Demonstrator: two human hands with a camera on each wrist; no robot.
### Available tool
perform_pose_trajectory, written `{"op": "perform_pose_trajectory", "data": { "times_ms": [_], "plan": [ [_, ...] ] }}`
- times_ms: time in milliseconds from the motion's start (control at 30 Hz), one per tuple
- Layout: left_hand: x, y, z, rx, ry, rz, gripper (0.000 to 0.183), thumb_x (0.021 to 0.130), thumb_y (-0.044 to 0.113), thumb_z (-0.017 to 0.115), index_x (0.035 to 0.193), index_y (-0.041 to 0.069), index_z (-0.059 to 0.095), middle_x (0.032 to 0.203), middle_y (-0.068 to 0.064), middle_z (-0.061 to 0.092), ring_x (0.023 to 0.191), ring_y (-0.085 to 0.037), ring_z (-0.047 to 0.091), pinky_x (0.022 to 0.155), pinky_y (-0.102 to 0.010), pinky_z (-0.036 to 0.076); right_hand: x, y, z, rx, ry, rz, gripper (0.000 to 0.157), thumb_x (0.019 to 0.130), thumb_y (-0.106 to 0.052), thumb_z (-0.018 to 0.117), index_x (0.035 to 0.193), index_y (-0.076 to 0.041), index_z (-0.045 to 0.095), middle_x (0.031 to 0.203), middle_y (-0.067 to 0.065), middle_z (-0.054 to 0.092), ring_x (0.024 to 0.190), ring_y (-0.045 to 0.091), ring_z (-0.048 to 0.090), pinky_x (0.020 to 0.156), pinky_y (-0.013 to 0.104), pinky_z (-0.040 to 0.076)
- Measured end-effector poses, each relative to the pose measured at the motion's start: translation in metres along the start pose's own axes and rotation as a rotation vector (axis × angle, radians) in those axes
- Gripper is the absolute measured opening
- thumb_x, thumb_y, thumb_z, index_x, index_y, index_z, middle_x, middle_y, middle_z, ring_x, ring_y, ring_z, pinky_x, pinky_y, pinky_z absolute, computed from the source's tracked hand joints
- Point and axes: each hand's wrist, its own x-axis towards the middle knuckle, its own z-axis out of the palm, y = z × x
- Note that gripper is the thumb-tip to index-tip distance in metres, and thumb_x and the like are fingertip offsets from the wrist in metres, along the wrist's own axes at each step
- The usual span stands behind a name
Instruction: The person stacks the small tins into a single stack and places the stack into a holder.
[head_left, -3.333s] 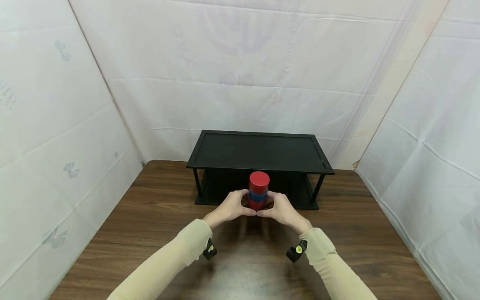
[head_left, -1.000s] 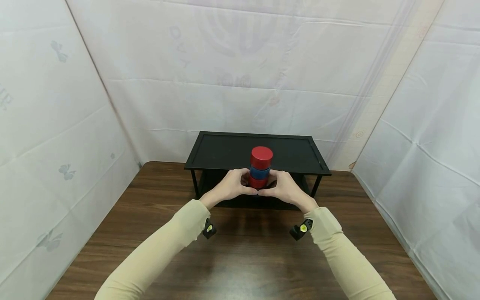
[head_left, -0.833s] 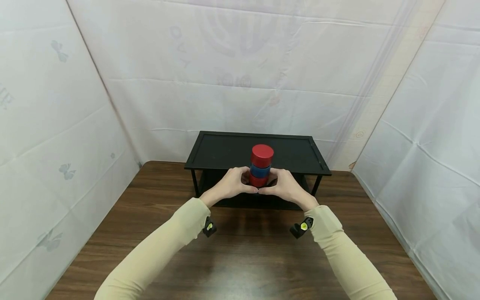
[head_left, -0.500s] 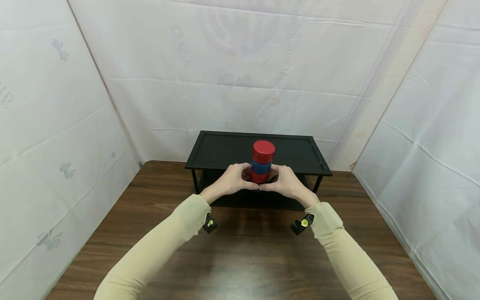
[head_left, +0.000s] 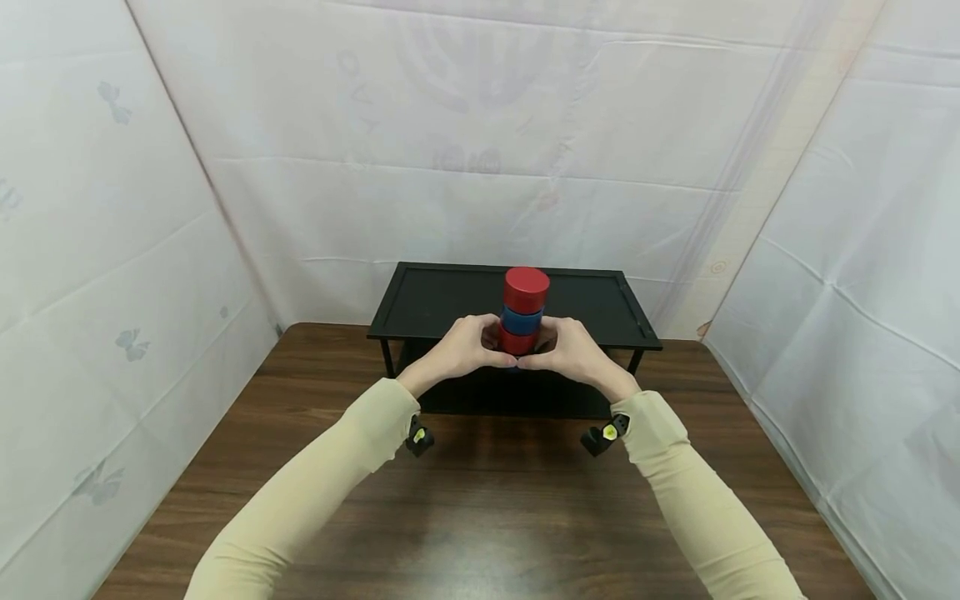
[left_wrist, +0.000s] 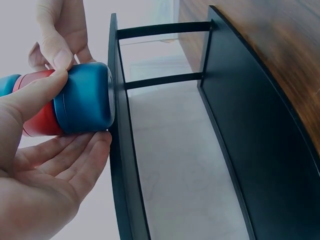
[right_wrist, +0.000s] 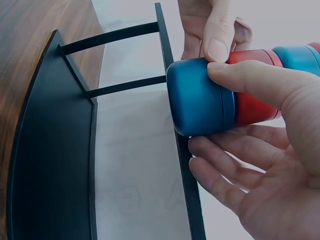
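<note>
Small round canisters, alternating red and blue, form an upright stack with a red canister (head_left: 527, 290) on top and a blue canister (left_wrist: 89, 97) at the bottom. From the left, my left hand (head_left: 459, 348) grips the lower part of the stack, thumb on the near side. My right hand (head_left: 577, 354) mirrors it on the right, and the two thumb tips meet in front. Both wrist views show the thumbs near the joint of the lowest blue and red canisters. The stack is at the front edge of the black rack's upper shelf (head_left: 442, 300); contact with it is unclear.
The two-level black rack stands at the back of the brown wooden table (head_left: 480, 517). Its lower shelf (head_left: 480, 400) lies beneath the hands. White sheeting (head_left: 480, 125) encloses the back and both sides. Each wrist wears a small black camera.
Both hands have raised the stack from low in front of the rack to the height of its upper shelf. The grip looks the same throughout, and the rack has stayed in place.
</note>
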Motion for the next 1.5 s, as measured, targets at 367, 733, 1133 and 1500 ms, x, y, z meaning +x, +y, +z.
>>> {"op": "perform_pose_trajectory", "data": {
  "times_ms": [367,733,1133,1500],
  "plan": [
    [0.008,0.005,-0.008,0.008,0.013,0.026,0.051,0.083,0.022,0.076,0.127,0.002,0.057,0.114,-0.014,0.068,0.102,-0.024,0.066,0.094,-0.039,0.053,0.007,-0.004,-0.010,-0.002,0.013,-0.001,0.052,0.081,-0.020,0.078,0.126,-0.006,0.059,0.104,0.012,0.073,0.091,0.022,0.070,0.086,0.041,0.056],
    [0.013,0.007,-0.015,0.007,0.027,0.027,0.050,0.084,0.022,0.075,0.126,0.003,0.057,0.114,-0.014,0.068,0.102,-0.024,0.066,0.094,-0.039,0.053,0.017,-0.007,-0.017,-0.008,0.003,0.016,0.053,0.080,-0.022,0.079,0.127,-0.007,0.059,0.107,0.013,0.072,0.094,0.022,0.070,0.089,0.043,0.055],
    [0.022,0.005,-0.020,-0.018,0.024,0.005,0.050,0.085,0.023,0.074,0.128,0.004,0.056,0.117,-0.014,0.067,0.107,-0.025,0.065,0.099,-0.040,0.051,0.027,-0.003,-0.021,0.024,0.006,0.034,0.052,0.081,-0.021,0.078,0.127,-0.007,0.059,0.108,0.013,0.072,0.096,0.023,0.070,0.091,0.043,0.054],
    [0.026,0.003,-0.025,-0.060,0.021,-0.020,0.049,0.087,0.023,0.073,0.129,0.005,0.055,0.119,-0.013,0.066,0.109,-0.025,0.064,0.098,-0.041,0.051,0.036,-0.004,-0.024,0.039,-0.002,0.060,0.051,0.081,-0.020,0.077,0.127,-0.008,0.059,0.109,0.013,0.072,0.099,0.024,0.069,0.092,0.044,0.054]
  ]
}}
